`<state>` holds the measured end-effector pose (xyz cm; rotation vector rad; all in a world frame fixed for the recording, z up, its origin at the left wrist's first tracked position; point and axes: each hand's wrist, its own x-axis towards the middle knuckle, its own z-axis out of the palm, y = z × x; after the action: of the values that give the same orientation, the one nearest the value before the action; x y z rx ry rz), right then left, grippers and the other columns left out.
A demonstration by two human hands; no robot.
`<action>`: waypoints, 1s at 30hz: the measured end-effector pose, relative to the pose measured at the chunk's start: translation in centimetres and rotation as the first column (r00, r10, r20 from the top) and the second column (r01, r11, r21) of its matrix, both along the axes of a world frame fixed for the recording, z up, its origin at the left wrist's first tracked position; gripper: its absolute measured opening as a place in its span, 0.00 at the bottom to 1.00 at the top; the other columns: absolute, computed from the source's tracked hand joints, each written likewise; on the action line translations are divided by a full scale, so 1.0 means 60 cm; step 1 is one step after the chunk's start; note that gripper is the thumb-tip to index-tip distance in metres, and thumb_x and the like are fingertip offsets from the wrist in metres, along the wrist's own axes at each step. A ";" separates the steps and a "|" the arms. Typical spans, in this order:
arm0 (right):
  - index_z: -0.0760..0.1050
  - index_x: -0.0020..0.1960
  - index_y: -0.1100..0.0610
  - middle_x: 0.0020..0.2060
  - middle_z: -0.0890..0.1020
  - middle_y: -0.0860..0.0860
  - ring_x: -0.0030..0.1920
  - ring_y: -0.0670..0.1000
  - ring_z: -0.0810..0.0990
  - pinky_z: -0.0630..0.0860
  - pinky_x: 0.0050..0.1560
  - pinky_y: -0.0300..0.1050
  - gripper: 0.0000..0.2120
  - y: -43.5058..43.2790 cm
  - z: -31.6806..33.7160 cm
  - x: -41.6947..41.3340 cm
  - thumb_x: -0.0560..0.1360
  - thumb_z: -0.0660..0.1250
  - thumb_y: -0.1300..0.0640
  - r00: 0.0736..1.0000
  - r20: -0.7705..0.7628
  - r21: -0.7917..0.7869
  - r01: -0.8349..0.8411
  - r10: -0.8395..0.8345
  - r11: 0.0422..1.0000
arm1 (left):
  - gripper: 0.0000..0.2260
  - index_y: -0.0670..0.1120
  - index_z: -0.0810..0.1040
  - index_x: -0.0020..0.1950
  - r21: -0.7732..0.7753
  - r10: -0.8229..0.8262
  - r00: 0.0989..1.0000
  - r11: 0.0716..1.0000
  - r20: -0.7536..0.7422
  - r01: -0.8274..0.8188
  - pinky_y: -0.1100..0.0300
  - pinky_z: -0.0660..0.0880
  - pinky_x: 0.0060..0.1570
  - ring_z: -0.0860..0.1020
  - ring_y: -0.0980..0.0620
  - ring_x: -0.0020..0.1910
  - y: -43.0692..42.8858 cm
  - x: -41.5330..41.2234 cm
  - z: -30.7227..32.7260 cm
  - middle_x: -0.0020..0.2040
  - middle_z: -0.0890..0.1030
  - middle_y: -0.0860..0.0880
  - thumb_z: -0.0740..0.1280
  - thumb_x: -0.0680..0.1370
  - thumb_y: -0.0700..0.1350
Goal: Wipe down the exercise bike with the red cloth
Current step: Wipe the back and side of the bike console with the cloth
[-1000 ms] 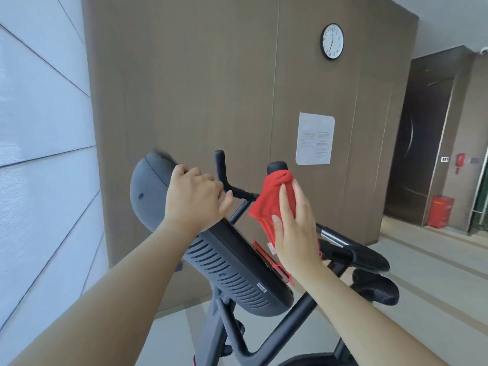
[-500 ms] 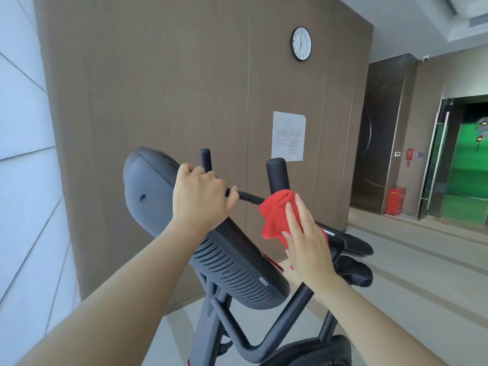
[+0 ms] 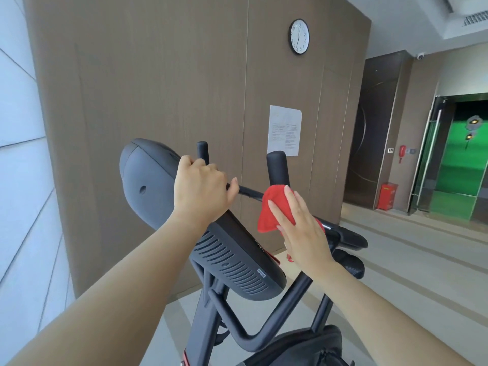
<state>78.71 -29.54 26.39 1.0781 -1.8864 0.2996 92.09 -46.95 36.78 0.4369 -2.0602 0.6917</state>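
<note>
A black exercise bike stands before me, its screen housing seen from behind and tilted. My left hand grips the top edge of that screen housing, thumb hooked over it. The red cloth is bunched around the base of the right handlebar grip, and my right hand presses it there with the fingers laid flat over it. A second upright grip rises behind my left hand.
A brown panelled wall stands close behind the bike, with a clock and a paper notice. A white wall runs on the left. To the right lie open floor, a red box and a green-lit glass doorway.
My right hand has slid the red cloth from the top of the handlebar grip down to its base, baring the grip. The view has swung right. My left hand keeps its hold.
</note>
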 end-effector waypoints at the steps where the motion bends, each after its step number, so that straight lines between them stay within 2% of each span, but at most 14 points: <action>1: 0.55 0.74 0.51 0.75 0.53 0.57 0.73 0.60 0.60 0.76 0.55 0.54 0.46 0.004 0.004 0.000 0.64 0.76 0.65 1.000 0.020 0.024 -0.017 0.017 1.000 | 0.26 0.48 0.76 0.32 0.002 -0.001 1.000 1.000 -0.003 0.001 0.54 0.60 0.45 0.66 0.50 0.31 0.000 -0.001 0.001 0.30 0.74 0.52 0.45 0.78 0.56; 3: 0.56 0.74 0.52 0.75 0.52 0.55 0.72 0.59 0.61 0.78 0.53 0.55 0.50 0.012 0.016 -0.002 0.60 0.79 0.66 0.995 0.078 0.030 -0.057 0.054 0.998 | 0.26 0.48 0.76 0.31 0.010 0.001 1.000 1.000 -0.011 -0.001 0.53 0.60 0.45 0.67 0.49 0.31 0.000 -0.003 0.002 0.30 0.74 0.52 0.46 0.78 0.56; 5: 0.57 0.74 0.52 0.76 0.51 0.53 0.71 0.58 0.63 0.78 0.52 0.53 0.43 0.011 0.034 0.000 0.66 0.76 0.64 0.985 0.111 -0.079 -0.120 0.128 0.990 | 0.25 0.48 0.75 0.31 0.019 0.003 1.000 1.000 -0.019 -0.003 0.53 0.60 0.45 0.67 0.49 0.31 0.000 -0.005 0.001 0.30 0.74 0.52 0.46 0.78 0.56; 7: 0.56 0.74 0.50 0.76 0.51 0.50 0.71 0.56 0.64 0.76 0.54 0.49 0.30 -0.003 0.059 0.004 0.76 0.63 0.57 0.976 0.089 -0.200 -0.178 0.199 0.963 | 0.25 0.48 0.74 0.30 0.023 0.005 1.000 1.000 -0.021 -0.004 0.54 0.60 0.44 0.67 0.49 0.31 0.001 -0.005 0.002 0.29 0.73 0.52 0.46 0.78 0.56; 8: 0.54 0.75 0.49 0.76 0.50 0.49 0.72 0.55 0.63 0.76 0.54 0.47 0.26 -0.011 0.071 0.006 0.78 0.56 0.54 0.975 0.082 -0.222 -0.186 0.208 0.957 | 0.25 0.48 0.74 0.30 0.022 0.006 1.000 1.000 -0.019 -0.006 0.54 0.60 0.44 0.67 0.49 0.31 0.002 -0.005 0.002 0.29 0.73 0.52 0.46 0.78 0.56; 10: 0.50 0.75 0.47 0.76 0.45 0.47 0.74 0.54 0.58 0.72 0.58 0.47 0.27 -0.026 0.081 0.005 0.78 0.50 0.48 0.974 0.073 -0.210 -0.196 0.216 0.958 | 0.26 0.48 0.74 0.31 0.020 0.008 1.000 1.000 -0.008 -0.008 0.54 0.59 0.44 0.67 0.49 0.31 0.001 -0.004 0.003 0.30 0.74 0.52 0.45 0.78 0.56; 12: 0.46 0.76 0.47 0.76 0.43 0.50 0.75 0.55 0.54 0.69 0.61 0.49 0.29 -0.031 0.068 0.001 0.78 0.50 0.46 0.976 0.078 -0.188 -0.187 0.205 0.964 | 0.26 0.48 0.75 0.32 0.017 0.007 1.000 1.000 -0.001 -0.007 0.54 0.59 0.44 0.67 0.49 0.32 0.000 -0.003 0.003 0.31 0.74 0.52 0.45 0.78 0.56; 14: 0.45 0.76 0.47 0.76 0.45 0.53 0.74 0.56 0.55 0.71 0.60 0.51 0.30 -0.028 0.045 -0.005 0.77 0.53 0.46 0.983 0.083 -0.180 -0.148 0.165 0.972 | 0.26 0.48 0.76 0.32 0.016 0.007 1.000 1.000 -0.001 -0.007 0.54 0.59 0.45 0.67 0.49 0.32 -0.001 -0.003 0.002 0.31 0.75 0.52 0.45 0.79 0.56; 19: 0.48 0.76 0.49 0.76 0.49 0.56 0.73 0.57 0.60 0.74 0.58 0.49 0.33 -0.022 0.014 -0.009 0.76 0.60 0.50 0.991 0.068 -0.205 -0.100 0.116 0.974 | 0.26 0.48 0.76 0.32 0.013 0.004 1.000 1.000 0.006 -0.004 0.54 0.59 0.44 0.67 0.49 0.31 0.000 -0.003 0.001 0.30 0.74 0.52 0.46 0.79 0.56; 23: 0.50 0.75 0.49 0.76 0.50 0.54 0.72 0.57 0.62 0.73 0.58 0.48 0.34 -0.023 0.013 -0.009 0.75 0.64 0.54 0.986 0.078 -0.241 -0.124 0.147 0.963 | 0.26 0.48 0.76 0.32 -0.002 0.006 1.000 1.000 0.008 -0.006 0.54 0.57 0.43 0.67 0.49 0.31 -0.001 -0.003 0.002 0.30 0.73 0.52 0.45 0.79 0.56; 26: 0.47 0.76 0.48 0.76 0.51 0.53 0.71 0.56 0.65 0.72 0.58 0.45 0.31 -0.010 0.007 -0.013 0.77 0.58 0.51 0.976 0.114 -0.232 -0.158 0.188 0.960 | 0.27 0.48 0.75 0.31 -0.014 0.011 1.000 1.000 0.011 -0.011 0.54 0.56 0.42 0.66 0.49 0.31 0.001 -0.002 0.002 0.29 0.72 0.52 0.44 0.78 0.56; 28: 0.44 0.75 0.44 0.75 0.53 0.49 0.71 0.51 0.64 0.70 0.60 0.43 0.29 0.004 0.000 -0.019 0.78 0.53 0.49 0.951 0.190 -0.258 -0.191 0.244 0.947 | 0.27 0.48 0.76 0.31 -0.019 0.019 1.000 1.000 0.012 -0.018 0.54 0.57 0.42 0.66 0.50 0.31 0.003 -0.002 0.003 0.29 0.73 0.52 0.44 0.78 0.56; 30: 0.47 0.75 0.45 0.74 0.58 0.46 0.70 0.48 0.64 0.66 0.62 0.40 0.26 0.017 -0.004 -0.029 0.80 0.52 0.50 0.911 0.282 -0.326 -0.205 0.302 0.923 | 0.27 0.49 0.76 0.32 -0.024 0.034 0.999 0.999 0.014 -0.033 0.54 0.58 0.42 0.66 0.50 0.30 0.005 -0.002 0.003 0.29 0.73 0.52 0.44 0.78 0.56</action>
<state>76.96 -28.52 26.13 1.1230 -1.9056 0.9314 91.98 -46.67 36.98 0.4551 -2.0607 0.7405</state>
